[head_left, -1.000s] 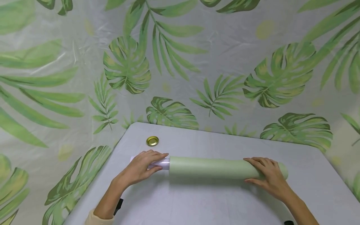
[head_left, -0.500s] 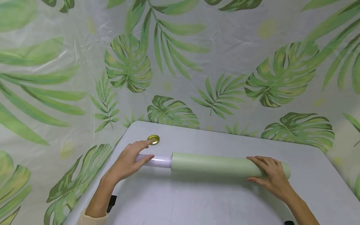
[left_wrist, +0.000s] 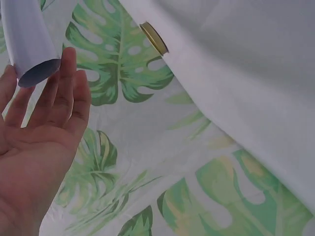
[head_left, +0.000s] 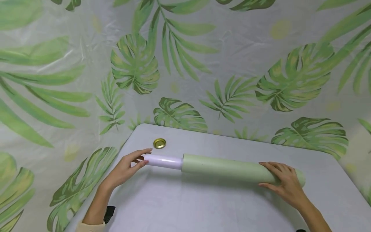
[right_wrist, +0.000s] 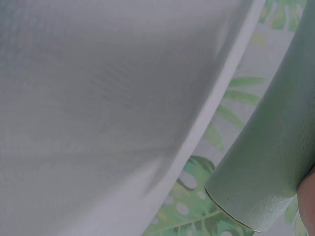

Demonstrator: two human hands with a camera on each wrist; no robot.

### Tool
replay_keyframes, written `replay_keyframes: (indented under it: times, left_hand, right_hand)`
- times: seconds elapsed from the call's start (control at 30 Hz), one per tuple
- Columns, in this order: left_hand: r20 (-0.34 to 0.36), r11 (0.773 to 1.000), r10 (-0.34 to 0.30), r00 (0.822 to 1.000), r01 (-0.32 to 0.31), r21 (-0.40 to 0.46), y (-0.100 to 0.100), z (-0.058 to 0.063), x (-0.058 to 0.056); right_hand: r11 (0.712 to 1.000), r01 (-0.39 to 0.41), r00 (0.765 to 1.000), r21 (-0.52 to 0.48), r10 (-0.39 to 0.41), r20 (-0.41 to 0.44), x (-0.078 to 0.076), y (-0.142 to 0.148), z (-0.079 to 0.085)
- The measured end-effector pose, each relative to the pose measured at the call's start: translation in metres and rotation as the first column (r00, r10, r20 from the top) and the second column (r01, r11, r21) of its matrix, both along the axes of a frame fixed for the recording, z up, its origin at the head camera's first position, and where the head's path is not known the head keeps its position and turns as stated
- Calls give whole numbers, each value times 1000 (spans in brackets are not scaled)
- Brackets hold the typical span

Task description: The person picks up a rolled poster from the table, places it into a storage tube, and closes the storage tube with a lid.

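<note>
Left fingers point(head_left: 142, 152) moved outward, white roll point(head_left: 165, 161) between.

the left hand point(left_wrist: 43, 142) holds a white tube point(left_wrist: 30, 37).

Location type: a screened work area; whether in a home, a studio or other premises cannot be determined. A white table point(head_left: 208, 206) with rounded far corners extends beneath the fingers point(head_left: 142, 151). Beyond the fingers, past the table's far edge, a creased, glossy sheet point(head_left: 185, 67) printed with green leaves forms the backdrop and continues to both sides.
</note>
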State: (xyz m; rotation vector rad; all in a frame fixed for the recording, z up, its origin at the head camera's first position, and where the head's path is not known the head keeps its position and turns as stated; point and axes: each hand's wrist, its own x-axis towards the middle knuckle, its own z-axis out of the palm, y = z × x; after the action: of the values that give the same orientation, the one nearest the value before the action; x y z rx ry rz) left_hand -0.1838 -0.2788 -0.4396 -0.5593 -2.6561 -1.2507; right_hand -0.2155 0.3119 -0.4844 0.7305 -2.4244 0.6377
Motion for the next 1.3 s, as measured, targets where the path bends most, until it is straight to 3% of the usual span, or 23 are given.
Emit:
replay_keyframes:
  times: [0.27, 0.9, 1.3]
  left_hand:
    - [-8, 999, -21, 1000, 21, 29, 3, -2, -4]
    - [-171, 991, -54, 984, 74, 112, 13, -4, -7]
    - [-215, 987, -60, 975, 90, 133, 21, -1, -7]
  right_hand:
    - [1000, 16, 1000, 6, -16, -2, 1, 2, -2]
    - [1000, 11, 1000, 27, -11, -4, 4, -4, -1]
    - [1000, 3, 1000, 10, -3, 13, 5, -10, -4]
